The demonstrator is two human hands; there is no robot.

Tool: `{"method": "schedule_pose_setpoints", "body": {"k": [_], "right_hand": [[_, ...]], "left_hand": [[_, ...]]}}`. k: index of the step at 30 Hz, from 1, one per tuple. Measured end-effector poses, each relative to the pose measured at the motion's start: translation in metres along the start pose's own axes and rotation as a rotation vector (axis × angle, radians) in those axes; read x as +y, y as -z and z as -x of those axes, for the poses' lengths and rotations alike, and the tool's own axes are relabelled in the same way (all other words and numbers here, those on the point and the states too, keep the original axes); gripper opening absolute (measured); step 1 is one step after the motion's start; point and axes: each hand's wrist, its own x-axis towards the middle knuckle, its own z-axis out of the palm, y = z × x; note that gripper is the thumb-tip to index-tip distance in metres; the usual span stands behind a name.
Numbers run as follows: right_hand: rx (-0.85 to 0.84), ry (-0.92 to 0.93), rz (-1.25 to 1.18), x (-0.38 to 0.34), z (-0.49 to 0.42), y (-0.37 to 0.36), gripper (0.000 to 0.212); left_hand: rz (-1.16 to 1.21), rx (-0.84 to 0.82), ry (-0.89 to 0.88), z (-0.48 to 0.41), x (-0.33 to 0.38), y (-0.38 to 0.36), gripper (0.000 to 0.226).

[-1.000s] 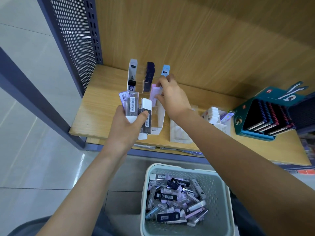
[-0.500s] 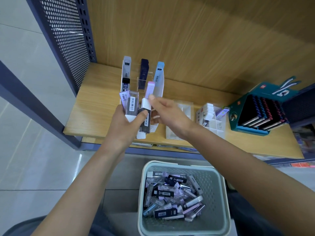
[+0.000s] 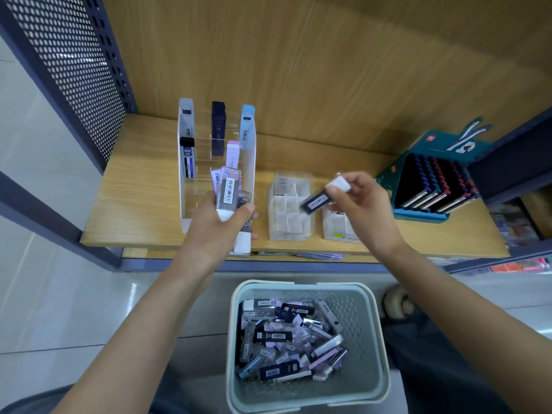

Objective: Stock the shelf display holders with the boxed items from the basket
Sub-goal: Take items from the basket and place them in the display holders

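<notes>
Head view, shelf bay with both hands raised.

**Edges and room:** the wooden shelf (image 3: 140, 189) ends in a straight front lip just above the basket (image 3: 378, 339). A perforated metal panel (image 3: 74, 61) closes its left side. I read open board left of the tiered holder (image 3: 181, 174), and more between the white divided trays (image 3: 288, 216) and the teal display carton (image 3: 424, 162) at right.

**Hands:** the left hand (image 3: 215, 225) has fingers and thumb curled round a bundle of boxes (image 3: 228, 191), held upright in front of the tiered holder's lower steps. The right hand (image 3: 363, 204) pinches the white end of a dark box (image 3: 316, 201) between its fingertips. This box slants down to the left over the divided trays; I cannot tell whether it touches them.

**Stock:** several boxed items (image 3: 218, 127) stand upright in the tiered holder's slots, and many more lie heaped in the basket below the lip.

**Surface and room:** wood-grain board and back wall (image 3: 328, 70), with pale glossy floor tiles (image 3: 44, 294).

**Materials and shapes:**
- The tiered holder is clear plastic with white sides.
- The basket is pale grey-green with rounded corners and walls pierced by small holes.
- The boxes are slim, rectangular and barcoded.
</notes>
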Motion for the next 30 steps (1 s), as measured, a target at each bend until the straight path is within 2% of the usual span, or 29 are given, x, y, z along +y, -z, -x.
{"method": "schedule_pose_setpoints", "body": {"k": [3,5,8,12,17,22,30], "right_hand": [[0.137,0.037,0.206,0.020,-0.012,0.031,0.012],[0.163,0.030,0.309,0.031,-0.021,0.043,0.012],[0.137,0.035,0.378,0.045,-0.030,0.049,0.013],[0.078,0.014,0.436,0.059,-0.041,0.049,0.011],[0.029,0.015,0.594,0.069,-0.048,0.046,0.015],[-0.037,0.169,0.864,0.077,-0.050,0.046,0.010],[0.019,0.202,0.881,0.077,-0.054,0.043,0.016]], "left_hand": [[-0.020,-0.021,0.010,0.000,0.000,-0.008,0.007],[-0.036,-0.032,0.019,-0.001,0.000,-0.013,0.011],[-0.052,-0.038,0.038,-0.003,-0.001,-0.020,0.017],[-0.077,-0.045,0.020,-0.004,0.000,-0.025,0.002],[-0.088,-0.039,0.039,-0.007,-0.002,-0.027,0.006],[-0.084,-0.045,0.038,-0.008,-0.005,-0.027,0.003],[-0.084,-0.043,0.041,-0.009,-0.007,-0.027,0.006]]}}
